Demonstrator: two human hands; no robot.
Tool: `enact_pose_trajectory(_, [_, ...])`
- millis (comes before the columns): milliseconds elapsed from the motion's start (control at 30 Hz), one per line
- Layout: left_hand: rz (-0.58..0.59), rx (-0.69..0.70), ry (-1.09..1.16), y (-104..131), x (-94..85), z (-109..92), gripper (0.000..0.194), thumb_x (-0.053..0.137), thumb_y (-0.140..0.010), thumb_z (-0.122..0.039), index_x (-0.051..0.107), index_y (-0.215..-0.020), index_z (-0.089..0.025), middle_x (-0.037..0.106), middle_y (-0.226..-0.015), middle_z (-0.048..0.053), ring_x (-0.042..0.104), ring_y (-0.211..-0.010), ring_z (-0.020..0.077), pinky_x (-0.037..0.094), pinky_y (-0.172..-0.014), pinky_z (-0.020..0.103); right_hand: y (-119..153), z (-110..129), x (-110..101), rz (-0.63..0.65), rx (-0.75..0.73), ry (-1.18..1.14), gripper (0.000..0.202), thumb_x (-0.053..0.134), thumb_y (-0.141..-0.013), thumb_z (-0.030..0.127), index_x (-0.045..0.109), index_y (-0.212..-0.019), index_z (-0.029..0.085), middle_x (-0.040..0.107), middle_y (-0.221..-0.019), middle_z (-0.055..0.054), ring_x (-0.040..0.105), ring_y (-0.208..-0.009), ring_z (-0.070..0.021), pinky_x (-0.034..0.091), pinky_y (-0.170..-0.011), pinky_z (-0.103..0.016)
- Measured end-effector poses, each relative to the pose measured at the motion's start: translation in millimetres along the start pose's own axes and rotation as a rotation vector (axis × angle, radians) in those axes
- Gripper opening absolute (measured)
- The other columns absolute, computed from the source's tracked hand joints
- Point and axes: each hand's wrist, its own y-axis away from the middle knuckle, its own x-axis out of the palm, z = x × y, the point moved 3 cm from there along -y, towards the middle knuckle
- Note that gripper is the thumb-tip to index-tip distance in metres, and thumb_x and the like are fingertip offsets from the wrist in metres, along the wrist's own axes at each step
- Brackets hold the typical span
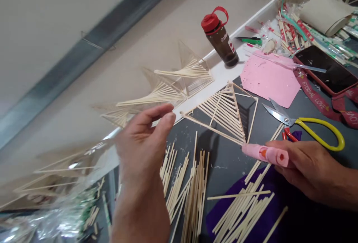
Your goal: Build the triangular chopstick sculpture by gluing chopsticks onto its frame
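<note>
My left hand [145, 142] is raised over the table, thumb and forefinger tips brought together in a pinch; anything between them is too small to make out. Just right of those fingertips stands a frame of thin wooden sticks [220, 110], with many parallel sticks across one side. My right hand [307, 161] is wrapped round a pink glue gun [264, 154], its tip at the lower corner of the frame. Below lie loose sticks [243, 213], some over a purple sheet [223, 202], and another bundle of sticks [195, 194].
Scissors with yellow and red handles [319, 129] lie open at the right, near a pink sheet [271, 78] and a phone [327, 67]. A red-capped bottle [222, 41] stands by the wall. More stick frames [156, 95] line the wall; plastic wrappers [56, 213] lie lower left.
</note>
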Motion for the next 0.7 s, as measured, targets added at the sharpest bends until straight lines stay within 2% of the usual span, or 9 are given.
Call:
enact_pose_trajectory(133, [0.058,-0.048,0.008,-20,18.1,3,0.030,0.071,-0.075,-0.042,0.074,-0.098,-0.024,0.075,-0.097,0.002,0.068,-0.087,0.0220,0.052,-0.081,0.036,2,-1,2,-0.047,0.040,-0.028,0.038,0.043,-0.093,0.014,0.041,-0.131,0.016,0.070,-0.093,-0.008,0.065,-0.072,-0.0143,0.051,-0.064,-0.027])
enact_pose_trajectory(267, [0.147,-0.069,0.016,-26,31.8,7,0.032,0.066,-0.079,-0.046,0.073,-0.100,-0.023,0.075,-0.094,0.005,0.069,-0.092,0.0213,0.053,-0.084,0.033,-2,0,1,-0.002,0.080,-0.103,0.035,0.040,-0.093,0.012,0.042,-0.128,0.019,0.068,-0.087,-0.004,0.063,-0.066,-0.0126,0.049,-0.060,-0.026])
enact_pose_trajectory(433, [0.191,-0.120,0.058,-27,37.5,14,0.039,0.064,-0.079,-0.050,0.072,-0.102,-0.020,0.075,-0.094,0.007,0.069,-0.090,0.0218,0.055,-0.080,0.033,-5,-1,-1,-0.005,0.082,-0.088,0.038,0.040,-0.092,0.010,0.042,-0.129,0.021,0.070,-0.092,-0.006,0.066,-0.070,-0.0145,0.050,-0.059,-0.026])
enact_pose_trajectory(700, [0.167,-0.165,0.149,-25,38.3,15,0.035,0.068,-0.077,-0.044,0.072,-0.101,-0.019,0.076,-0.093,0.007,0.071,-0.085,0.0204,0.056,-0.078,0.031,-3,-2,1,0.025,0.075,-0.061,0.045,0.042,-0.093,0.011,0.037,-0.136,0.021,0.070,-0.098,-0.007,0.067,-0.074,-0.0157,0.051,-0.062,-0.027])
